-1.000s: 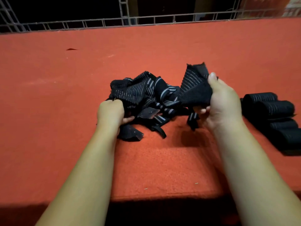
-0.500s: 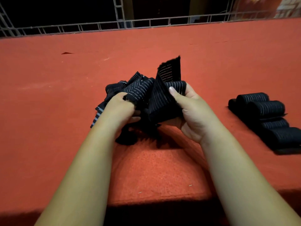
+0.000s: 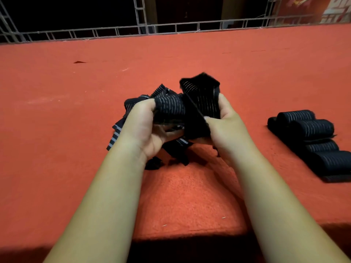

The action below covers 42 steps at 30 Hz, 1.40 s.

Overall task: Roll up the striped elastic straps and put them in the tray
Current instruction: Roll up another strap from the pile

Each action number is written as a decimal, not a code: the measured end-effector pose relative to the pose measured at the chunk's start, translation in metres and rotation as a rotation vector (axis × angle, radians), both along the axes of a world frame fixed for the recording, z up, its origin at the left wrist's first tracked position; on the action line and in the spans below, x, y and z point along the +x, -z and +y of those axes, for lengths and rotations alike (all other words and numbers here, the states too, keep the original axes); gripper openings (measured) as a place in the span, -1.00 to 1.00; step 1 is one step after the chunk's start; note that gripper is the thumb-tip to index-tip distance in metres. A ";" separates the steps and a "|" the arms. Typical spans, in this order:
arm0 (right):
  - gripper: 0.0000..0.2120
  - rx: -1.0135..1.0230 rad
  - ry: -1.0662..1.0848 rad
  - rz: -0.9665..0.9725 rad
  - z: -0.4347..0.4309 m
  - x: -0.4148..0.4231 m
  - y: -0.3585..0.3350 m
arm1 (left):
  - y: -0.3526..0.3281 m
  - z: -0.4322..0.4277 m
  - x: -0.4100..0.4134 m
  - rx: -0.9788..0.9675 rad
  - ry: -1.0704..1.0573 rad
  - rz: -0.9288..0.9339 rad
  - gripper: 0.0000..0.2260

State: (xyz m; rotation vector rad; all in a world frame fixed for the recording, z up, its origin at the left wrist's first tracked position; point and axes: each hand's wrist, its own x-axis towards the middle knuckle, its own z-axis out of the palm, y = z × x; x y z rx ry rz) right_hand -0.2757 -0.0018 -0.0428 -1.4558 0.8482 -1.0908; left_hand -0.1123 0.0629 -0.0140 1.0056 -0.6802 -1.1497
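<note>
A black elastic strap with thin white stripes (image 3: 191,103) is held above the red table between both hands. My left hand (image 3: 141,128) grips its rolled left part, thumb on top. Its right end folds upward in the grip of my right hand (image 3: 227,120). Under and behind the hands lies a tangled pile of loose striped straps (image 3: 121,130), partly hidden. At the right, several rolled straps (image 3: 311,137) lie side by side on the table. No tray shows in the view.
The red felt table (image 3: 76,149) runs wide on all sides, with its front edge near me. A metal truss rail (image 3: 171,28) runs along the far edge, and it is dark behind it.
Both hands have come together and lifted one strap off the pile. Its free end, which stood up flat, now curls over between the hands.
</note>
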 end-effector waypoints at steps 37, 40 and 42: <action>-0.62 -0.407 0.267 0.387 0.001 0.012 0.016 | 0.015 -0.009 -0.014 0.095 -0.266 -0.776 -0.67; -0.64 -0.418 0.221 0.396 0.003 0.011 0.016 | 0.019 -0.009 -0.007 0.069 -0.262 -0.713 -0.68; -0.69 -0.441 0.190 0.395 0.005 0.011 0.016 | 0.021 -0.008 -0.005 0.058 -0.240 -0.641 -0.69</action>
